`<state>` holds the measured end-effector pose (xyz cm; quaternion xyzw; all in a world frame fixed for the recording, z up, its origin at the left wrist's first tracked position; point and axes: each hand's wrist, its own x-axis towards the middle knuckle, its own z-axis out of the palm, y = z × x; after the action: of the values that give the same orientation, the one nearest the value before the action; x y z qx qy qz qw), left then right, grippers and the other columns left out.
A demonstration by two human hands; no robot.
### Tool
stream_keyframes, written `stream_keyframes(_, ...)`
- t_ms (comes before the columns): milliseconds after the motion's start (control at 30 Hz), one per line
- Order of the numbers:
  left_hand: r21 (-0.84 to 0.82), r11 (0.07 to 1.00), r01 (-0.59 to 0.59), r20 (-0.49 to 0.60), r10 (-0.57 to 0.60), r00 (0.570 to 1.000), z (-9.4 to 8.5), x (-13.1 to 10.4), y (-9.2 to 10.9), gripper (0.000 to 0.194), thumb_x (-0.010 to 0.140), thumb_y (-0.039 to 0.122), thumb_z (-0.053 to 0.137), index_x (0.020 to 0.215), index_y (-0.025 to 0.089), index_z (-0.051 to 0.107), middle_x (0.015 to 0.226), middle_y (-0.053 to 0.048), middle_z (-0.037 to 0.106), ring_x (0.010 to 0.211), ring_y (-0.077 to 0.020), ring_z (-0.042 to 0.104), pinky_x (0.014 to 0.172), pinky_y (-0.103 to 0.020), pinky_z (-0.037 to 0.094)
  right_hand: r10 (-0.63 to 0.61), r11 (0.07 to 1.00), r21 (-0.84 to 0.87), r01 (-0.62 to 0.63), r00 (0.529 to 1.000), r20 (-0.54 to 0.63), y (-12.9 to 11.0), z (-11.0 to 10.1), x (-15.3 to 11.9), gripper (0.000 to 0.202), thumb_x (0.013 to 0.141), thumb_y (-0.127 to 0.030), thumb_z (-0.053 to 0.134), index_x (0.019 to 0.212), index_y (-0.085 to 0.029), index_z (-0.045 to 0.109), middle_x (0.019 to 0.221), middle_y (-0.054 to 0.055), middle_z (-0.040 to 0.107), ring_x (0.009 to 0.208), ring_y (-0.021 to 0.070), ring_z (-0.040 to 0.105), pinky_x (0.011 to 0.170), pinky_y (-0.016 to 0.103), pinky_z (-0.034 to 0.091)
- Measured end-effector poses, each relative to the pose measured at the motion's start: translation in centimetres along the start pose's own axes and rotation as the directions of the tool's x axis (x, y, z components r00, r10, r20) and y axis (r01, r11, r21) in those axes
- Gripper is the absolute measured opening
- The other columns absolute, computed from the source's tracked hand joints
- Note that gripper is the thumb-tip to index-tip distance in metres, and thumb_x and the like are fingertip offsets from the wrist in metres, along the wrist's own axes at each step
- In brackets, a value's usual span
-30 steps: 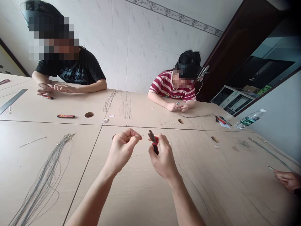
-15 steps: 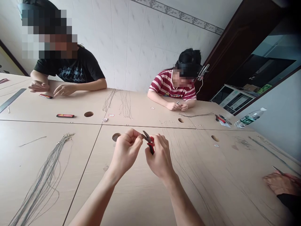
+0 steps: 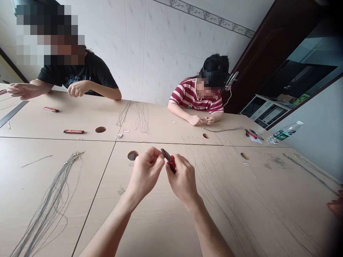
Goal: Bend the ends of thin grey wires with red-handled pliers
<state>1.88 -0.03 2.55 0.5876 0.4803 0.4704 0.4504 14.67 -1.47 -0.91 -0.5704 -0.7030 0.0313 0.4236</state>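
Observation:
My right hand is wrapped round the red handles of a pair of pliers. The jaws point up and left and look closed, with their tip at the fingertips of my left hand. Those left fingers are pinched together; whatever is between them is too small or hidden to name. To the right of my hands, several thin cords lie stretched across the table. A bundle of grey cords with metal ends lies well to the left.
Two people sit opposite, one in a black shirt, one in a striped shirt. Part of another person's hand shows at the right edge. A water bottle, red-handled pliers, a box cutter and a steel ruler lie about.
The jaws of my pliers have closed at my left fingertips. Across the table, the black-shirted person's hands have lifted and moved left. The hand at the right edge has drawn mostly out of view.

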Motion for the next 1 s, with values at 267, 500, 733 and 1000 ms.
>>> stream_keyframes(267,-0.001,0.998,0.068,0.079,-0.068,0.995,-0.6,0.1,-0.1,0.019,0.083,0.03,0.053,0.069,0.018,0.056,0.054,0.007,0.032,0.048,-0.0082,0.021,0.043,-0.022,0.017,0.017,0.999,0.047,-0.017,1.0,0.014,0.1,-0.3,0.1,0.013,0.086,-0.014,0.047,0.075,-0.021,0.045,0.063,-0.002,0.049,0.055,0.0141,0.044,0.053,0.025,0.032)
stream_keyframes(500,-0.018,0.995,0.094,0.209,-0.089,0.974,-0.8,0.3,-0.1,0.04,0.082,0.031,0.055,0.057,0.022,0.025,0.056,0.008,0.017,0.051,-0.0077,0.014,0.045,-0.025,0.012,0.031,0.993,0.114,-0.033,0.999,0.022,0.0,-0.6,0.3,0.018,0.086,-0.014,0.049,0.072,-0.022,0.041,0.061,-0.003,0.046,0.056,0.013,0.044,0.052,0.024,0.032)
stream_keyframes(733,-0.254,0.964,0.084,0.229,-0.024,0.973,-0.4,0.5,-1.2,0.046,0.083,0.03,0.055,0.056,0.023,0.018,0.054,0.008,0.014,0.049,-0.0067,0.011,0.046,-0.027,0.01,0.007,0.983,0.184,-0.011,1.0,0.023,0.0,-0.9,0.3,0.016,0.083,-0.012,0.047,0.073,-0.022,0.041,0.061,-0.004,0.045,0.055,0.0125,0.044,0.053,0.023,0.033)
stream_keyframes(1000,-0.415,0.904,0.107,0.202,-0.024,0.979,0.2,0.2,-1.4,0.044,0.08,0.024,0.054,0.056,0.024,0.018,0.053,0.009,0.012,0.045,-0.0051,0.011,0.045,-0.026,0.009,0.018,0.974,0.226,-0.027,0.999,0.038,0.0,-1.1,0.3,0.016,0.082,-0.011,0.047,0.072,-0.022,0.042,0.062,-0.005,0.043,0.055,0.0119,0.042,0.053,0.023,0.033)
